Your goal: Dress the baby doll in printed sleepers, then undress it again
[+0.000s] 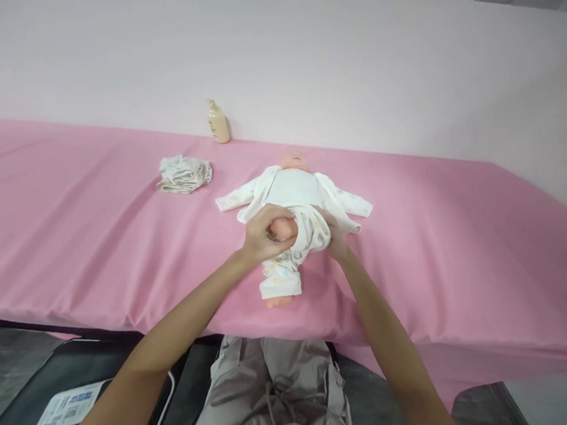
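Note:
A baby doll (296, 161) lies on its back, its head toward the wall. It wears an open white jacket (355, 204) over a white undershirt (294, 187). My left hand (258, 235) is curled around the doll's bare foot or lower leg (282, 228); which part it is I cannot tell. In my right hand (336, 237) is the bunched white leg of the doll's pants (314, 231), gathered in a ring beside that bare part. The other patterned pant leg (281, 279) is drawn down, with a foot (278, 301) showing below its cuff.
A pink cloth (90, 236) covers the table. Left of the doll is a stack of folded white cloths (184, 174). A cream pump bottle (218, 123) stands by the white wall (354, 67). Below the front edge is a black chair (62, 368) bearing a labelled packet (72, 407).

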A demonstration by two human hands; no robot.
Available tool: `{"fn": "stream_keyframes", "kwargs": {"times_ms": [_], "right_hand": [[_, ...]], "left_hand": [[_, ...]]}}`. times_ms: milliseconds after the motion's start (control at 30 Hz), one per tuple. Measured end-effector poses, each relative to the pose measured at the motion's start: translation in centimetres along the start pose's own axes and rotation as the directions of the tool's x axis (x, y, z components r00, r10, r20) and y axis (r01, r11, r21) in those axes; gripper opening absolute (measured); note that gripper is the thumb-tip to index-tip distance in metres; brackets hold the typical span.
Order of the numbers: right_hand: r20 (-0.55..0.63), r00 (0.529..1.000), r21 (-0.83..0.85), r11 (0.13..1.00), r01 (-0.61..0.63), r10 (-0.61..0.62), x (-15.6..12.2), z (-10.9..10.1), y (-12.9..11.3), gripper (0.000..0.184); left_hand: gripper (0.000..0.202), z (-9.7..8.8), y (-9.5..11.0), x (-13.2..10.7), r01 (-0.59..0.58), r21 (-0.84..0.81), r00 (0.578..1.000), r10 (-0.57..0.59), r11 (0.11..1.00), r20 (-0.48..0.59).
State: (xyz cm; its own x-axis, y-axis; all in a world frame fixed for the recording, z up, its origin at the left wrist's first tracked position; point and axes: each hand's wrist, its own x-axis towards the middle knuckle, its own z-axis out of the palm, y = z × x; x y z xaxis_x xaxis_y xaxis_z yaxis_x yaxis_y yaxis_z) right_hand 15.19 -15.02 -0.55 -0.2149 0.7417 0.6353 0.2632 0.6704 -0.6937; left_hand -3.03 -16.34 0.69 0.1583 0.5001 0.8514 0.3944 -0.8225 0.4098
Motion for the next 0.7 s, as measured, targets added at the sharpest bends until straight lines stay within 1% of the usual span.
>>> {"fn": "stream_keyframes", "kwargs": {"times_ms": [33, 100, 167, 233, 300, 367, 400, 433, 467, 500, 533, 567, 600, 633, 667, 700], "right_hand": [[-0.009, 1.000, 0.096, 0.995, -0.028, 0.029, 0.1, -0.1, -0.5, 0.045], [-0.037, 0.988, 0.220, 0.965, -0.140, 0.152, 0.2, -0.2, -1.4, 0.041], [-0.059, 0.949, 0.311, 0.909, -0.277, 0.309, 0.2, -0.1, -2.1, 0.037], [-0.076, 0.904, 0.410, 0.839, -0.357, 0.421, 0.2, 0.0, -2.3, 0.036], [-0.110, 0.876, 0.474, 0.799, -0.369, 0.470, 0.3, 0.0, -2.0, 0.035], [-0.152, 0.856, 0.476, 0.796, -0.375, 0.494, 0.3, 0.0, -1.2, 0.034], [-0.182, 0.842, 0.460, 0.801, -0.384, 0.508, 0.3, 0.0, -0.7, 0.034], [-0.219, 0.822, 0.438, 0.805, -0.399, 0.526, 0.3, -0.1, -0.2, 0.034], [-0.261, 0.797, 0.414, 0.809, -0.418, 0.545, 0.3, -0.1, 0.4, 0.034], [-0.305, 0.771, 0.384, 0.813, -0.438, 0.559, 0.3, -0.2, 0.8, 0.034], [-0.342, 0.753, 0.350, 0.820, -0.453, 0.563, 0.4, -0.4, 1.3, 0.034], [-0.366, 0.748, 0.312, 0.830, -0.462, 0.554, 0.4, -0.5, 1.6, 0.034], [-0.373, 0.757, 0.276, 0.843, -0.461, 0.537, 0.5, -0.7, 1.8, 0.034], [-0.363, 0.773, 0.248, 0.854, -0.457, 0.520, 0.6, -0.9, 1.9, 0.036], [-0.331, 0.792, 0.232, 0.858, -0.458, 0.513, 0.7, -1.1, 1.9, 0.038], [-0.279, 0.806, 0.227, 0.852, -0.472, 0.521, 0.8, -1.4, 1.8, 0.040]], "left_hand": [[0.033, 0.2, 0.2, 0.0, 0.032, -0.048, 0.999, -0.033, 0.998, -0.006], [0.040, 0.7, 0.5, -0.3, 0.081, -0.125, 0.996, -0.083, 0.989, -0.015], [0.044, 1.2, 0.9, -0.6, 0.092, -0.175, 0.995, -0.096, 0.980, -0.017], [0.044, 1.4, 1.2, -0.9, 0.063, -0.209, 0.998, -0.065, 0.976, -0.006], [0.041, 1.4, 1.6, -1.1, 0.031, -0.211, 1.000, -0.029, 0.977, 0.011], [0.034, 1.4, 2.1, -1.2, 0.003, -0.187, 0.998, 0.008, 0.982, 0.057], [0.029, 1.4, 2.4, -1.3, -0.028, -0.180, 0.995, 0.045, 0.983, 0.092], [0.023, 1.4, 2.6, -1.4, -0.080, -0.183, 0.985, 0.106, 0.980, 0.137], [0.018, 1.5, 2.9, -1.5, -0.160, -0.195, 0.963, 0.196, 0.968, 0.184], [0.014, 1.5, 3.2, -1.6, -0.258, -0.209, 0.924, 0.304, 0.943, 0.234], [0.012, 1.6, 3.5, -1.8, -0.357, -0.218, 0.867, 0.409, 0.909, 0.287], [0.013, 1.7, 3.7, -1.9, -0.442, -0.220, 0.800, 0.493, 0.870, 0.341], [0.014, 1.8, 3.9, -2.1, -0.501, -0.219, 0.741, 0.545, 0.837, 0.393], [0.015, 1.9, 4.1, -2.2, -0.532, -0.222, 0.697, 0.572, 0.817, 0.433], [0.015, 2.0, 4.2, -2.4, -0.540, -0.233, 0.673, 0.581, 0.809, 0.458], [0.016, 2.1, 4.2, -2.5, -0.534, -0.250, 0.666, 0.585, 0.807, 0.463]]}}
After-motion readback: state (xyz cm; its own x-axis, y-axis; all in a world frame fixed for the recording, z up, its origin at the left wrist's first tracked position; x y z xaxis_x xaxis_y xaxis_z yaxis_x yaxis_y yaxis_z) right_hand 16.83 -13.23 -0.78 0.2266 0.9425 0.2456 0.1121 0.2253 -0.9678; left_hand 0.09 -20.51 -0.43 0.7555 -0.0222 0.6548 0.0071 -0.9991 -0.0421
